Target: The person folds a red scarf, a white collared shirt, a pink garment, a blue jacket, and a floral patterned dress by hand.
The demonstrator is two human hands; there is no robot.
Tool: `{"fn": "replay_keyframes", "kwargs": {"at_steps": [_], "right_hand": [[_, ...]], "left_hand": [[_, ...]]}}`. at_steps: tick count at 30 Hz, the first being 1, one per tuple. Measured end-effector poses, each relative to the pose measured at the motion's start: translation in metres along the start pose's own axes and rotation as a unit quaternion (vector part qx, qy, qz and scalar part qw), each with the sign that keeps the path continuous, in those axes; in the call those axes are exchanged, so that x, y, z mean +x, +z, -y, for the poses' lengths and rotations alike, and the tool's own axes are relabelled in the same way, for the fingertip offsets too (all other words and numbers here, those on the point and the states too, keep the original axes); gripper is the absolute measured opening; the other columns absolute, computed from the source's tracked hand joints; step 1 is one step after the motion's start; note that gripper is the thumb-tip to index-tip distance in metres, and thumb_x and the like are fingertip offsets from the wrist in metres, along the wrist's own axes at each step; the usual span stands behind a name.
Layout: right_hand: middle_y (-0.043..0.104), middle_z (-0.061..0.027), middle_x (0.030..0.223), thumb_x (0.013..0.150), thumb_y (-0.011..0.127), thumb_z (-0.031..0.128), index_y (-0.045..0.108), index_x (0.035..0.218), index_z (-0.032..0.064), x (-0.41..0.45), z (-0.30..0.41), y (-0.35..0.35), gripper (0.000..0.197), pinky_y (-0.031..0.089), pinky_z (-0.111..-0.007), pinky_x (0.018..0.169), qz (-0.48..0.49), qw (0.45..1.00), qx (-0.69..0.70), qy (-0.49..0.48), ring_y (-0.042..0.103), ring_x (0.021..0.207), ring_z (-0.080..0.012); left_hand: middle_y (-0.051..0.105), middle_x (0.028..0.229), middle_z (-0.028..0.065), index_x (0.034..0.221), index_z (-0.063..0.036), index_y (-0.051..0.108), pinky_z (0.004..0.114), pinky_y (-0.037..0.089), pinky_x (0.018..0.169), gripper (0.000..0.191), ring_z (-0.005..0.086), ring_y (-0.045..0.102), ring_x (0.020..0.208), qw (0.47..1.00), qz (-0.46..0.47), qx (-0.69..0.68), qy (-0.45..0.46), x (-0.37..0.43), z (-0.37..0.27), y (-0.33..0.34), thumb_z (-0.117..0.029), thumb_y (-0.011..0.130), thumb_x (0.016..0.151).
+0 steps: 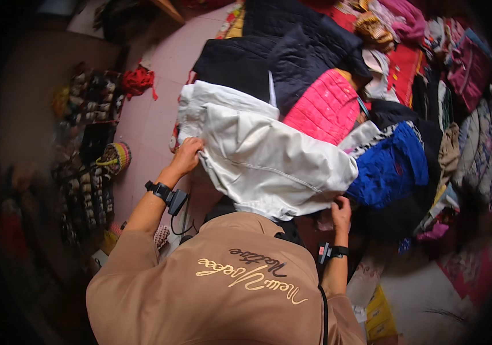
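Observation:
A white cloth garment with a long seam lies spread in front of me, its near edge by my waist. My left hand grips its left edge. At its lower right corner, my right hand has its fingers bent against the cloth and holds the edge. Another white, gathered piece lies just beyond; whether it belongs to the same garment I cannot tell. A pink quilted garment and a crumpled blue garment touch or lie near the white cloth.
Dark padded garments lie at the far side. Heaped clothes fill the right. On the left, a red cloth bundle rests on the tiled floor, near a small woven basket and racks of small items.

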State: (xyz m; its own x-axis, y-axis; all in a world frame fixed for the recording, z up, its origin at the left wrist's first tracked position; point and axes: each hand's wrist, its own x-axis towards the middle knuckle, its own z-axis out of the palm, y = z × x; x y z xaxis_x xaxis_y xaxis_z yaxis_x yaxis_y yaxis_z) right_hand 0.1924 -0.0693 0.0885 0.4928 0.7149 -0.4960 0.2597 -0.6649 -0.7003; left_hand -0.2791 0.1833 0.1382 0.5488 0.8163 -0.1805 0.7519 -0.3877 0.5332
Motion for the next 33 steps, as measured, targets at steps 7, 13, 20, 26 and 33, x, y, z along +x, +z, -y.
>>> {"fn": "replay_keyframes", "kwargs": {"at_steps": [7, 13, 20, 26, 33], "right_hand": [[0.054, -0.0127, 0.103, 0.067, 0.073, 0.021, 0.044, 0.112, -0.0017, 0.018, 0.008, 0.027, 0.058, 0.042, -0.029, 0.08, -0.003, 0.984, 0.161, 0.083, 0.052, 0.091, -0.0194], [0.06, -0.0069, 0.088, 0.068, 0.073, 0.015, 0.057, 0.095, -0.0027, 0.015, 0.006, 0.049, 0.036, 0.045, -0.03, 0.067, -0.087, 0.957, 0.254, 0.11, 0.056, 0.074, -0.0158], [0.06, -0.0076, 0.097, 0.075, 0.062, 0.012, 0.054, 0.107, 0.0015, 0.003, 0.009, 0.053, 0.034, 0.049, -0.037, 0.074, 0.115, 0.832, 0.497, 0.217, 0.059, 0.084, -0.0217], [0.062, -0.0067, 0.09, 0.076, 0.06, 0.01, 0.058, 0.101, 0.0005, -0.025, 0.121, 0.042, 0.027, 0.048, -0.032, 0.073, 0.108, 0.883, 0.449, 0.09, 0.059, 0.08, -0.0178], [0.059, -0.0183, 0.079, 0.072, 0.053, 0.002, 0.041, 0.118, -0.0058, -0.078, 0.236, 0.052, 0.048, 0.045, -0.032, 0.06, 0.15, 0.937, 0.02, -0.316, 0.057, 0.064, -0.0264]], "left_hand": [[0.054, 0.11, 0.0217, 0.117, 0.0036, 0.042, 0.034, 0.041, 0.089, 0.069, 0.0282, 0.052, 0.103, 0.934, -0.082, -0.212, -0.276, 0.02, 0.001, 0.022, -0.035, 0.072, 0.069], [0.055, 0.101, 0.0211, 0.108, 0.0026, 0.04, 0.033, 0.044, 0.081, 0.066, 0.029, 0.055, 0.095, 0.903, -0.117, -0.227, -0.346, 0.024, -0.013, 0.035, -0.033, 0.075, 0.065], [0.059, 0.095, 0.0139, 0.109, 0.0049, 0.046, 0.032, 0.051, 0.07, 0.049, 0.0201, 0.059, 0.082, 0.73, -0.046, -0.579, -0.36, 0.009, -0.066, 0.018, -0.014, 0.07, 0.07], [0.062, 0.09, 0.0052, 0.103, 0.0007, 0.058, 0.025, 0.049, 0.07, 0.027, 0.0122, 0.059, 0.076, 0.806, 0.027, -0.533, -0.258, 0.001, -0.13, 0.012, -0.008, 0.054, 0.077], [0.057, 0.107, 0.0125, 0.114, 0.002, 0.049, 0.03, 0.04, 0.088, 0.048, 0.0198, 0.052, 0.1, 0.876, 0.092, -0.474, 0.02, 0.014, -0.222, 0.012, -0.033, 0.06, 0.082]]}}
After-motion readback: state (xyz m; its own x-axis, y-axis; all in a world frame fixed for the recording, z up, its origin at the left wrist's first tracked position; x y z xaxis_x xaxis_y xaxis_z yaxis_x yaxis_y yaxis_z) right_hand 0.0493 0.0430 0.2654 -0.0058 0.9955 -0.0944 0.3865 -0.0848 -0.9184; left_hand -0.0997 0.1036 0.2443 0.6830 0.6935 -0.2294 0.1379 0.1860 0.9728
